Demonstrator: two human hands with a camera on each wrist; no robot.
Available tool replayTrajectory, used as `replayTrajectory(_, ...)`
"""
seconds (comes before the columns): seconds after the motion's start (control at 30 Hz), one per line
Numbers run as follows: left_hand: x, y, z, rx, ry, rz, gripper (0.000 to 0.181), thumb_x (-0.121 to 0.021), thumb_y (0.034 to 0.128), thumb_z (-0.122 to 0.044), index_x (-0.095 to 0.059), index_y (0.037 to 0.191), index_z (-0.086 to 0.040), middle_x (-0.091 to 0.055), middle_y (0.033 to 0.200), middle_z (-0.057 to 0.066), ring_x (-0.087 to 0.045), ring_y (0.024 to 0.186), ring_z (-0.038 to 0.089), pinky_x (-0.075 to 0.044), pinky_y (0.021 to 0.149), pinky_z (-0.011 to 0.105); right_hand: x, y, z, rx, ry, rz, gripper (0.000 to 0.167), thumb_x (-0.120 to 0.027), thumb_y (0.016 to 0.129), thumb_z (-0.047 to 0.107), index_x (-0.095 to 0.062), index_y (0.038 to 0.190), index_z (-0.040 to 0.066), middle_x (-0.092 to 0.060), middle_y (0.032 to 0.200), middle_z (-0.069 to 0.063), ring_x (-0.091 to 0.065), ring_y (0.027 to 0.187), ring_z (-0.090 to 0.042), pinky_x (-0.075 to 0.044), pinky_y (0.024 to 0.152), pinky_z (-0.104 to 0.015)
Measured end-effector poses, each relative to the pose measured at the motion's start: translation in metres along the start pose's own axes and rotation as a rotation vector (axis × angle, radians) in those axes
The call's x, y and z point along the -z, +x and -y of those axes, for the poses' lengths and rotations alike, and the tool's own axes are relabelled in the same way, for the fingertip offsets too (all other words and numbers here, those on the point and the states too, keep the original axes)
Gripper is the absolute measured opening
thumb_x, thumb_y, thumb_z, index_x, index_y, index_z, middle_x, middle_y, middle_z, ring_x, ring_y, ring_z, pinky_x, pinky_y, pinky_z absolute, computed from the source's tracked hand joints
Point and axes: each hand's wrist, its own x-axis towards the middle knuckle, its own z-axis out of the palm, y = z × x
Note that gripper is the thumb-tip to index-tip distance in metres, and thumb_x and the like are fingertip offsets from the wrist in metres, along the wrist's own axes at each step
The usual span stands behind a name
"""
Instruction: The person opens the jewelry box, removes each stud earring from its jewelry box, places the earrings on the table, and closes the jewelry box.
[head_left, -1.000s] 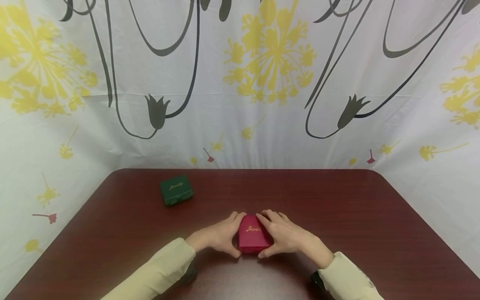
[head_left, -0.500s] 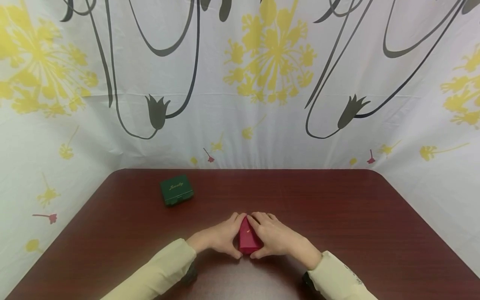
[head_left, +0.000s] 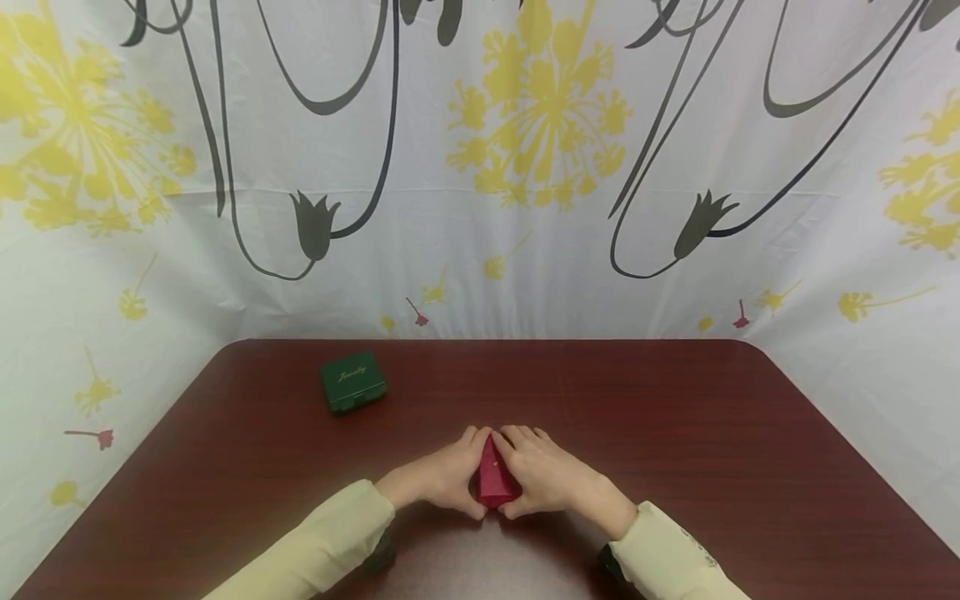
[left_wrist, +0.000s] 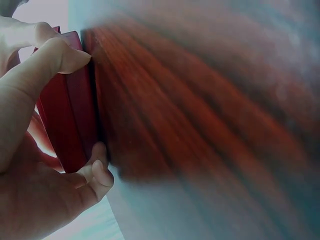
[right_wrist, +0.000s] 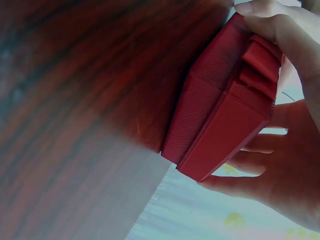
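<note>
A red jewelry box [head_left: 493, 479] sits on the table with a hand on either side. My left hand [head_left: 450, 477] grips its left side, thumb at the near corner and fingers toward the far end. From the right, my right hand [head_left: 545, 475] holds it the same way and covers much of the lid and its gold lettering. In the left wrist view, thumb and fingers lie at opposite ends of the red box [left_wrist: 70, 115]. The right wrist view shows the clasp side of the box [right_wrist: 220, 110], with the thumb at its near corner.
Toward the back left of the dark red-brown table [head_left: 675, 433] lies a green jewelry box [head_left: 352, 382] with gold lettering, its lid down. A white curtain [head_left: 480, 300] with printed flowers hangs behind the table and along its sides.
My right hand has moved left over the red box, so less of its lid and lettering shows. My left hand stays nearly in place, and the green box has not moved.
</note>
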Motion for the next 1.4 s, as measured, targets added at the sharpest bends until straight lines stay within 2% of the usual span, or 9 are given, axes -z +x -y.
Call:
replayTrajectory(0.33, 0.0003, -0.0011, 0.0001, -0.019, -0.017, -0.009, 0.096, -0.080, 0.0583, -0.023, -0.023, 0.131, 0.004, -0.037, 0.108, 0.006, -0.045, 0.093, 0.012, -0.042, 0.082, 0.020, 0.0029, 0.0012, -0.0002, 0.002, 0.005, 0.022, 0.082, -0.073, 0.060, 0.045, -0.048, 0.120, -0.004, -0.051, 0.110, -0.012, -0.051, 0.097, -0.025, -0.045, 0.081, -0.043)
replayTrajectory(0.73, 0.0019, -0.0014, -0.0002, -0.025, -0.064, -0.006, 0.093, -0.081, 0.0577, -0.021, -0.025, 0.129, -0.001, -0.037, 0.105, 0.003, -0.044, 0.092, 0.010, -0.042, 0.080, 0.020, 0.0043, 0.0010, -0.0056, 0.008, 0.071, 0.031, 0.084, -0.072, 0.062, 0.048, -0.048, 0.122, -0.005, -0.051, 0.111, -0.012, -0.049, 0.097, -0.021, -0.044, 0.081, -0.041)
replayTrajectory(0.97, 0.0011, -0.0007, 0.0021, -0.037, -0.088, -0.011, 0.091, -0.081, 0.0565, -0.019, -0.026, 0.128, -0.003, -0.037, 0.106, 0.002, -0.044, 0.092, 0.009, -0.042, 0.080, 0.019, 0.0041, 0.0014, -0.0081, 0.015, 0.099, 0.031, 0.080, -0.072, 0.063, 0.045, -0.048, 0.121, -0.005, -0.050, 0.113, -0.012, -0.049, 0.098, -0.021, -0.043, 0.081, -0.038)
replayTrajectory(1.23, 0.0018, -0.0013, 0.0015, -0.042, -0.075, -0.020, 0.093, -0.082, 0.0555, -0.020, -0.026, 0.128, -0.002, -0.038, 0.107, 0.003, -0.044, 0.093, 0.010, -0.042, 0.080, 0.019, 0.0019, -0.0003, -0.0084, 0.039, 0.124, -0.010, 0.079, -0.073, 0.063, 0.044, -0.049, 0.119, -0.006, -0.050, 0.110, -0.011, -0.047, 0.093, -0.018, -0.044, 0.078, -0.034)
replayTrajectory(1.4, 0.0024, -0.0021, 0.0011, -0.047, -0.069, -0.026, 0.094, -0.082, 0.0558, -0.020, -0.025, 0.129, 0.000, -0.039, 0.111, 0.006, -0.044, 0.097, 0.012, -0.042, 0.083, 0.021, 0.0022, -0.0007, -0.0079, 0.038, 0.119, -0.013, 0.079, -0.073, 0.063, 0.043, -0.048, 0.120, -0.006, -0.049, 0.110, -0.011, -0.047, 0.095, -0.018, -0.043, 0.081, -0.035)
